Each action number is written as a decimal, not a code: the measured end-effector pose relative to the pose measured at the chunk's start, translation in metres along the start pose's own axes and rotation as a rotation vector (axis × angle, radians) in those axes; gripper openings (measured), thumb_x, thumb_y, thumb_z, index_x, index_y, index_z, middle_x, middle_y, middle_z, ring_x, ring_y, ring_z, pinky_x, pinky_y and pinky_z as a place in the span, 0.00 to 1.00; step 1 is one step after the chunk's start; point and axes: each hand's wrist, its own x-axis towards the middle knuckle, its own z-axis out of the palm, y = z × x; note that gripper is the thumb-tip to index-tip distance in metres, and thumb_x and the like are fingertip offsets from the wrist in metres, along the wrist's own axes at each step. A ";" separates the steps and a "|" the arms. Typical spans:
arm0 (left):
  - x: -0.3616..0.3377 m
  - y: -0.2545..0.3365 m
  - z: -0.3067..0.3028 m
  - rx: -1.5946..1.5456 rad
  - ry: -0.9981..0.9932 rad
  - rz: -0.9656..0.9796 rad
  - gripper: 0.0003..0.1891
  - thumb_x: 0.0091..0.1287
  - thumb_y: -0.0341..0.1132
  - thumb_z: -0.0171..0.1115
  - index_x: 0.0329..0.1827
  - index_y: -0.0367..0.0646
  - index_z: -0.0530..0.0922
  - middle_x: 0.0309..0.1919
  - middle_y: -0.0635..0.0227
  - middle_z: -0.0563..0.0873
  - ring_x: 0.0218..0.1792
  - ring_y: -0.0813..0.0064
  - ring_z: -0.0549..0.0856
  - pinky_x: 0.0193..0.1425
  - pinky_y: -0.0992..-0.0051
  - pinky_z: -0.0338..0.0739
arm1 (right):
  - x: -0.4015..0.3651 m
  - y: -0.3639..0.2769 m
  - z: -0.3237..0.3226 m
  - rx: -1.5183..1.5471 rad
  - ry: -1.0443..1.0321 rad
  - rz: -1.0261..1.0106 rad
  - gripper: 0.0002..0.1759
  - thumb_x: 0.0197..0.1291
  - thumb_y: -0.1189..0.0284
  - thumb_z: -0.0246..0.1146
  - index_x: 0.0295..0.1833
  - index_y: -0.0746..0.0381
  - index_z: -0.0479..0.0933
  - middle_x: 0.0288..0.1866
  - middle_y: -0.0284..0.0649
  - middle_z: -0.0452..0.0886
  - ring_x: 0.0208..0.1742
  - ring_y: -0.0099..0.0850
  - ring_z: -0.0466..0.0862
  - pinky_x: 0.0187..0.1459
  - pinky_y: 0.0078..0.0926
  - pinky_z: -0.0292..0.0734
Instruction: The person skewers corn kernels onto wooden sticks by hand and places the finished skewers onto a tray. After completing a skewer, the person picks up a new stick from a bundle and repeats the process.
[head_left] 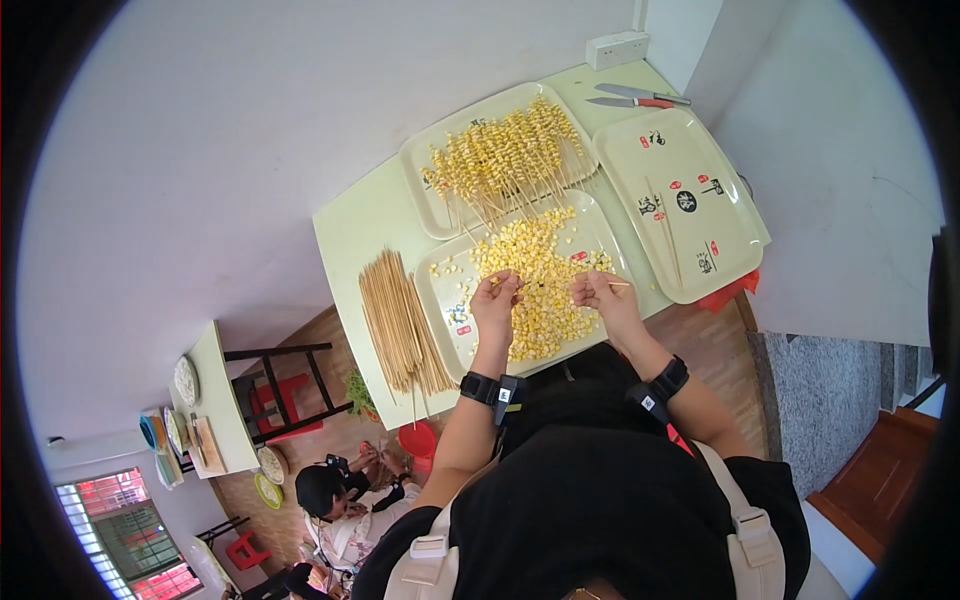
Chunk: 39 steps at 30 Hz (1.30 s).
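You get bright, fairly even light over the table [345,235], with soft shadows and a faint sheen on the tray [735,235] at its right end. Far to the table's lower left, the window [130,530] glows pale. Around the table, the wall [250,150] bends toward black, rounded edges, and distant details look soft.

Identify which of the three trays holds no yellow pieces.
The right-hand tray, nearest the knives: it holds thin sticks; the front tray and back tray bear yellow pieces.
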 end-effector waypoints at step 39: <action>0.006 0.017 -0.021 -0.359 -0.025 -0.132 0.13 0.61 0.25 0.50 0.49 0.31 0.67 0.44 0.57 0.76 0.46 0.68 0.78 0.47 0.78 0.76 | -0.013 -0.024 -0.018 -0.101 -0.029 -0.072 0.16 0.61 0.66 0.50 0.38 0.70 0.73 0.29 0.40 0.77 0.28 0.23 0.76 0.34 0.18 0.73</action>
